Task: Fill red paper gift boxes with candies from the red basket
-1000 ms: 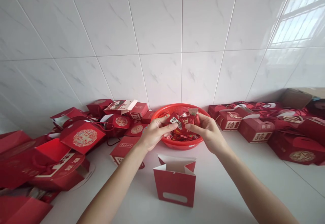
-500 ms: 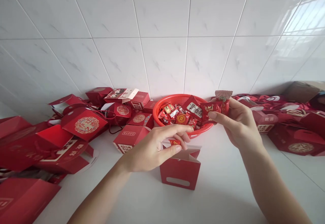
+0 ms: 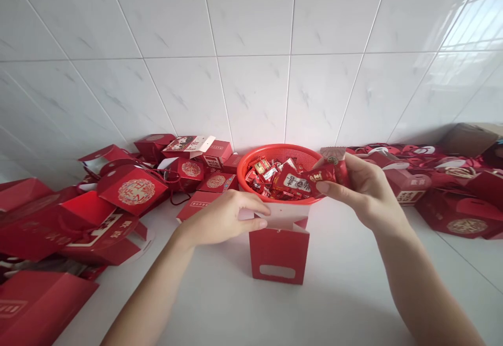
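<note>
A small red paper gift box (image 3: 280,254) with a pale oblong window stands upright with its top open and a white inner flap raised at the back. My left hand (image 3: 226,218) is at the left edge of its opening, thumb in front and fingers behind, closed on the rim; no candy shows in it. My right hand (image 3: 363,194) pinches several red wrapped candies (image 3: 301,182) above the right side of a red plastic basket (image 3: 247,160). One wrapper has a white label and another a brownish crimped end. More wrapped candies (image 3: 261,167) fill the basket.
Red gift boxes (image 3: 135,191) are heaped on the left, some with flaps open. Further red boxes (image 3: 458,215) and a brown carton (image 3: 467,139) lie on the right. A white tiled wall (image 3: 251,95) rises behind the white tabletop (image 3: 334,283).
My left hand has come down and left to the box's rim; the small candy it held is out of sight. My right hand has shifted slightly left, its candies tilting lower.
</note>
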### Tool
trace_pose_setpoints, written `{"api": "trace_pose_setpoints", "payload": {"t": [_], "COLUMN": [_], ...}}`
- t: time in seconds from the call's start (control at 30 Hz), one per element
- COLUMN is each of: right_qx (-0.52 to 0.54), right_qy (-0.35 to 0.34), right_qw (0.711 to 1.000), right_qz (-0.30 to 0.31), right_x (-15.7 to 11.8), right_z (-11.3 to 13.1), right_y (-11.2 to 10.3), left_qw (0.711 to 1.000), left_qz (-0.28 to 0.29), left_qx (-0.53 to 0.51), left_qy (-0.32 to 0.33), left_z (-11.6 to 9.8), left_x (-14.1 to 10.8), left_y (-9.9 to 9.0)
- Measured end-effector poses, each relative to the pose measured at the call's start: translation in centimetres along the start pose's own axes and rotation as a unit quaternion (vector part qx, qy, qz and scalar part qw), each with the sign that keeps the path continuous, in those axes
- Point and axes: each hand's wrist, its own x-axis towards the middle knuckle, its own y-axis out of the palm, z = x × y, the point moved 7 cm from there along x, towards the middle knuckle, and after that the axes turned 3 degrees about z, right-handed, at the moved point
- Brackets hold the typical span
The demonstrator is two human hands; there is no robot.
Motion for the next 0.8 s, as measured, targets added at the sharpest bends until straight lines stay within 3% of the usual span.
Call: {"api": "trace_pose_setpoints", "payload": {"t": [0.13, 0.23, 0.53, 0.7, 0.8], "right_qx": [-0.058, -0.116, -0.212, -0.222, -0.168], "right_qy": [-0.007, -0.020, -0.021, -0.051, -0.021], "right_qw": [0.997, 0.990, 0.970, 0.968, 0.982], "right_qz": [0.043, 0.073, 0.121, 0.107, 0.086], "right_x": [0.2, 0.4, 1.0, 1.0, 1.0], "right_z": [0.3, -0.3, -2.7, -2.3, -2.6], "right_y": [0.9, 1.5, 3.6, 4.0, 3.5], "left_qw": [0.995, 0.990, 0.987, 0.985, 0.984], "left_qz": [-0.084, -0.116, -0.038, -0.044, -0.049], "left_qx": [-0.042, -0.077, -0.154, -0.163, -0.168], "left_qy": [-0.030, -0.022, 0.000, -0.022, -0.028], "left_z": [1.2, 1.7, 3.3, 3.8, 3.9], "left_x": [1.1, 1.7, 3.3, 3.3, 3.3], "left_y": [-0.8, -0.9, 0.1, 0.2, 0.2]}}
